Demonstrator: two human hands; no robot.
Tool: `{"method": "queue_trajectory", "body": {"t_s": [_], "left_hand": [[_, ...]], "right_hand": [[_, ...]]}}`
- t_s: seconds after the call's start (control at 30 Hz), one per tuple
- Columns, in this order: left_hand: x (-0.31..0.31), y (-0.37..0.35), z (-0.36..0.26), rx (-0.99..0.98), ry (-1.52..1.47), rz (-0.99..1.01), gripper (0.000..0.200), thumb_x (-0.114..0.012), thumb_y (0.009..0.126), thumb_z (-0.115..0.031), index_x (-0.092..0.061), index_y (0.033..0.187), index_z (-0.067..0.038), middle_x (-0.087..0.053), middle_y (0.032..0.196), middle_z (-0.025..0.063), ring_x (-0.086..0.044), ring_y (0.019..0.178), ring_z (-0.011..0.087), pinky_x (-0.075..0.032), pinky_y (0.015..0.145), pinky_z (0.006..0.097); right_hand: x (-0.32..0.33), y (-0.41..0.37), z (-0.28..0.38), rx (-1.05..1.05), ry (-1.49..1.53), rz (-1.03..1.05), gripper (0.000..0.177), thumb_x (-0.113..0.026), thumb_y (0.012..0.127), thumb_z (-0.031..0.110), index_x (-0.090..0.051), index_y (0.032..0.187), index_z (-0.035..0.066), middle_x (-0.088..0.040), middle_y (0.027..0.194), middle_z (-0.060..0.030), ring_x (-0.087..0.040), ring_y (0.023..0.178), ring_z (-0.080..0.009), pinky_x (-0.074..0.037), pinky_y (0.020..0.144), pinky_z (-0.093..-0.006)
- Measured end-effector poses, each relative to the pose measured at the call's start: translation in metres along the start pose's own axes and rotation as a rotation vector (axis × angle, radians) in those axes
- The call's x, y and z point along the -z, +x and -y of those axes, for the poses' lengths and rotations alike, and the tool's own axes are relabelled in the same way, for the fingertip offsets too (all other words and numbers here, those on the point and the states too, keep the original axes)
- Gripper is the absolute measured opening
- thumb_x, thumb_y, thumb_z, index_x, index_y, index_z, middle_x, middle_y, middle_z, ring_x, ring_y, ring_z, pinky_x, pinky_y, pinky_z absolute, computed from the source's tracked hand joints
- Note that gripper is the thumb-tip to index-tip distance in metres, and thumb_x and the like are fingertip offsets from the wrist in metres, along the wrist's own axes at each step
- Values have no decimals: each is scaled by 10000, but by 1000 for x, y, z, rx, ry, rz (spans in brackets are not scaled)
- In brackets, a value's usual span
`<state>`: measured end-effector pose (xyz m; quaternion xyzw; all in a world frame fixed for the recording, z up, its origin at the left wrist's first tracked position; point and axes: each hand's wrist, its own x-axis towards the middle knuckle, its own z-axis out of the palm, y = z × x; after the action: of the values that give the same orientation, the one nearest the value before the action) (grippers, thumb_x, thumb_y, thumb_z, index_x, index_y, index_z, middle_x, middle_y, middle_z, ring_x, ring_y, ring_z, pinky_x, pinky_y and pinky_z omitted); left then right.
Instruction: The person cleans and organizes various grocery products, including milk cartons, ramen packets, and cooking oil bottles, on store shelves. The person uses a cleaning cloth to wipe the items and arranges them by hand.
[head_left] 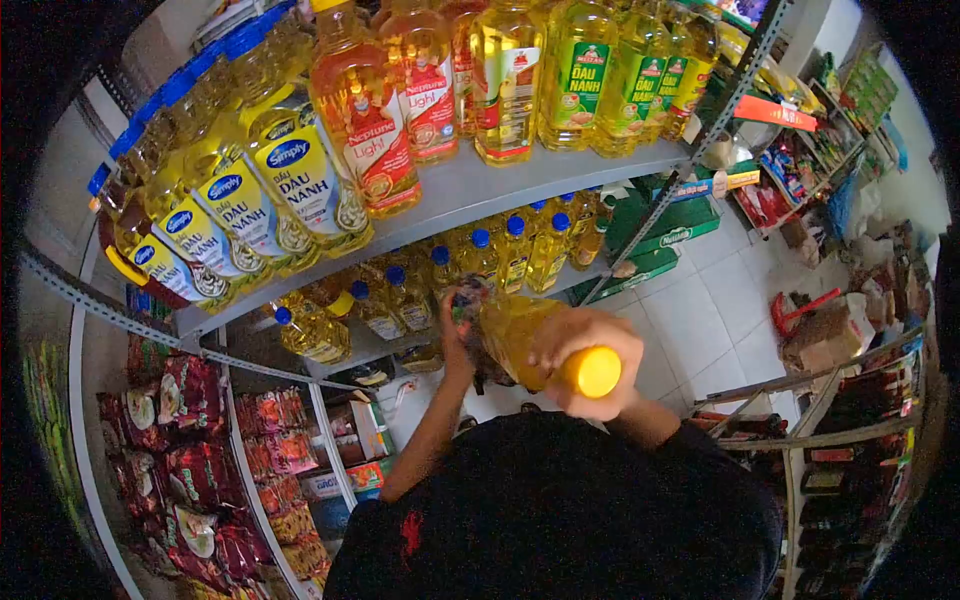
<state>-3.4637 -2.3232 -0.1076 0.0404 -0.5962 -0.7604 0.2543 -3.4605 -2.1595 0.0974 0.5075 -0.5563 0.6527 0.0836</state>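
Observation:
My right hand [612, 348] is wrapped round the neck of a large bottle of yellow oil [520, 325], just below its yellow cap [596, 371]. The bottle leans, its cap towards me. My left hand [456, 328] is beside the bottle's lower part, its fingers curled against a small dark, blurred thing [468, 296] that I cannot make out. Behind them, on the lower shelf, stand oil bottles with blue caps [484, 256].
The upper grey shelf [500, 180] holds rows of oil bottles [300, 175]. Red packets [190, 470] hang at the left. A metal post [690, 165] rises at the right, near green cartons [680, 235]. Another rack [850, 437] stands at the lower right.

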Motion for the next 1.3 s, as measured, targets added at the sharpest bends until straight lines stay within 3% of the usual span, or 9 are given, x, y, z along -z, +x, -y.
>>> {"method": "queue_trajectory", "body": {"t_s": [0.17,0.23,0.4,0.5,0.6,0.83,0.9,1.1,1.3], "left_hand": [[16,34,-3,698,-927,318,580,-468,768,-521,-470,1133,-70,-524,1085,118,-521,987,246,-423,851,388],[7,32,-18,845,-843,274,448,-503,798,-414,-508,1102,-87,-569,1017,103,-547,942,246,-433,835,383],[32,28,-5,791,-662,243,492,-481,800,-444,-484,1123,-74,-552,1047,108,-527,973,249,-419,849,396],[52,28,1,737,-567,207,519,-468,801,-462,-469,1136,-66,-541,1065,111,-515,991,251,-410,858,404],[89,27,2,672,-466,141,546,-455,802,-480,-455,1149,-58,-531,1084,114,-503,1009,252,-402,866,411],[19,19,-84,460,178,-13,569,-479,800,-448,-422,1184,-31,-514,1111,132,-465,1065,249,-339,923,403],[-2,16,-91,17,110,262,476,-577,759,-235,-439,1173,-46,-466,1160,160,-421,1113,223,-287,955,347],[-46,-8,-135,-318,247,281,498,-566,710,-142,-426,1178,-42,-332,1279,165,-307,1199,262,-210,997,370],[-15,-1,-58,-198,-115,271,574,-560,748,-274,-343,1226,-42,-356,1246,126,-314,1190,247,-218,997,362]], "right_hand": [[3,13,11,112,112,90,201,-637,556,38,-512,714,28,-559,605,-82,-586,551,-264,-468,524,-354],[5,17,13,233,174,137,185,-641,562,59,-505,684,31,-547,568,-75,-582,524,-263,-473,502,-344],[9,13,-13,230,73,32,186,-616,648,172,-472,622,58,-547,582,-85,-584,562,-289,-487,540,-383],[4,5,-23,-251,308,-562,237,-570,676,164,-415,828,71,-541,682,-109,-543,779,-276,-380,837,-458],[13,-2,-38,-173,547,-781,268,-569,656,93,-400,861,57,-524,681,-103,-535,695,-237,-389,815,-425],[-1,2,-3,-190,190,-508,290,-608,639,150,-399,820,63,-492,625,-87,-515,614,-215,-395,762,-407],[-11,-3,-8,-112,113,-358,261,-635,623,34,-441,797,34,-526,665,-98,-544,620,-220,-442,685,-389],[-28,-11,-27,-336,-173,-416,236,-626,595,-1,-477,778,4,-560,733,-92,-563,689,-164,-449,676,-287],[-25,-20,-31,-244,-229,-324,258,-626,579,-25,-485,793,5,-547,710,-92,-539,675,-174,-447,653,-302]]}}
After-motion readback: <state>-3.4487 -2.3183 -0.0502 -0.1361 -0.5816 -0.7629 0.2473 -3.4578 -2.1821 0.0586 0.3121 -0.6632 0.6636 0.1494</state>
